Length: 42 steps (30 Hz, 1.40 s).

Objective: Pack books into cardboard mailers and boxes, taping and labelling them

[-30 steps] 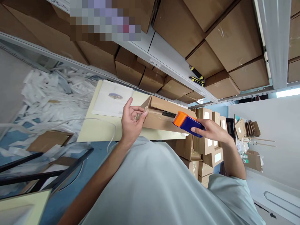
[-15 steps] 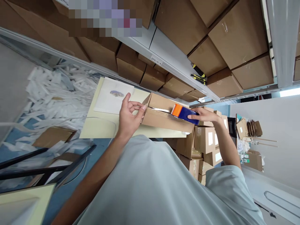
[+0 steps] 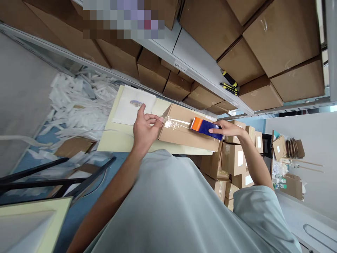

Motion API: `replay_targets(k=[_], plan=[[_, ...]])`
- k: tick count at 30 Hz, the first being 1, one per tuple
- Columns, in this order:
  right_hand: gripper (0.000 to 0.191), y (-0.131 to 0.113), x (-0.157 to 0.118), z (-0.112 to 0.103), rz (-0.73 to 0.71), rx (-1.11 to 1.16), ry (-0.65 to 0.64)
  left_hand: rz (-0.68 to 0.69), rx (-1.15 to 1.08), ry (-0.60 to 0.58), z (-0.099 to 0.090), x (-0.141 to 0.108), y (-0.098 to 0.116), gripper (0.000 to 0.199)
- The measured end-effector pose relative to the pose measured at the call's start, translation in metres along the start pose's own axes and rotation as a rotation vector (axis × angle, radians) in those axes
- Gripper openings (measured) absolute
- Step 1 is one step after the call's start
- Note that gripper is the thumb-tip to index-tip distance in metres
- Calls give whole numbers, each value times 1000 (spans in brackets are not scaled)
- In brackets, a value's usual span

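Observation:
A closed cardboard box [image 3: 181, 138] lies lengthwise in front of me, with shiny clear packing tape [image 3: 172, 123] over the left part of its top seam. My left hand [image 3: 146, 128] is at the box's left end, thumb and fingertips pinched on the tape's end and the other fingers curled. In my right hand [image 3: 228, 128] is a blue tape dispenser [image 3: 207, 128] with an orange toothed head. Its head points left, low over the middle of the box top; whether it touches the cardboard I cannot tell.
A pale yellow board [image 3: 107, 140] and a printed white sheet [image 3: 123, 112] lie beneath and left. A shelf [image 3: 195, 49] with cardboard boxes and yellow-black utility knives [image 3: 230, 79] runs along the far side. White scraps [image 3: 81, 98] cover the floor at left; stacked boxes [image 3: 233, 158] stand right.
Clear tape now shows flat across the box's left top, where an open seam showed before. My hands keep nearly the same places at the box. The whole view has shifted slightly.

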State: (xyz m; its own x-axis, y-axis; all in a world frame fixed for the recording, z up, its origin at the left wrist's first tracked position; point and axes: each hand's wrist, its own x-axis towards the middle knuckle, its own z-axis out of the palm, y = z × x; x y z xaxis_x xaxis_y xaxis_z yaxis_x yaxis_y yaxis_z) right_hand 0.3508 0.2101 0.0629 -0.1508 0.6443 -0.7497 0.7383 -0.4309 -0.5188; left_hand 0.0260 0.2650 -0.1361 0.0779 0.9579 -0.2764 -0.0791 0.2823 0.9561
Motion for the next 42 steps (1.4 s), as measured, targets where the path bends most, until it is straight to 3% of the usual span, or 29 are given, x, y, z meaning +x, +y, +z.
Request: replay_targets(k=[3,6,10,12,14,16,19,22,26,30,33,38,40,42], plan=[[69,-4,6,0,-11,-5,-43,-194,-87,-7,3,14,-10,84],[69,-6,8,-1,-17,-29,-60,-224,-27,-65,5,19,-14,71],[68,-4,5,-2,-20,-44,-59,-45,247,-3,3,6,-5,60],[67,-3,3,-1,-27,-37,-54,135,369,53,4,-8,7,46],[67,-2,2,0,-37,-21,-54,354,445,-2,9,-22,20,42],[66,-2,2,0,-48,-6,-49,513,520,-188,19,-32,30,61],[63,0,4,-2,-53,19,-55,562,662,-442,33,-38,32,100],[57,5,7,-6,-52,54,-129,530,737,-500,39,-35,25,114],[51,18,1,-10,-119,138,-221,513,744,-507,39,-32,18,117],[46,57,-27,-18,-109,191,-180,501,784,-517,39,-33,19,116],[45,113,-57,-26,-43,251,-52,505,831,-529,39,-32,21,115],[50,206,-105,-31,66,330,39,481,1057,-572,37,-28,23,125],[51,223,-120,-32,105,353,80,471,1160,-598,34,-23,20,129],[52,228,-131,-34,117,347,12,465,1204,-626,29,-18,16,131]])
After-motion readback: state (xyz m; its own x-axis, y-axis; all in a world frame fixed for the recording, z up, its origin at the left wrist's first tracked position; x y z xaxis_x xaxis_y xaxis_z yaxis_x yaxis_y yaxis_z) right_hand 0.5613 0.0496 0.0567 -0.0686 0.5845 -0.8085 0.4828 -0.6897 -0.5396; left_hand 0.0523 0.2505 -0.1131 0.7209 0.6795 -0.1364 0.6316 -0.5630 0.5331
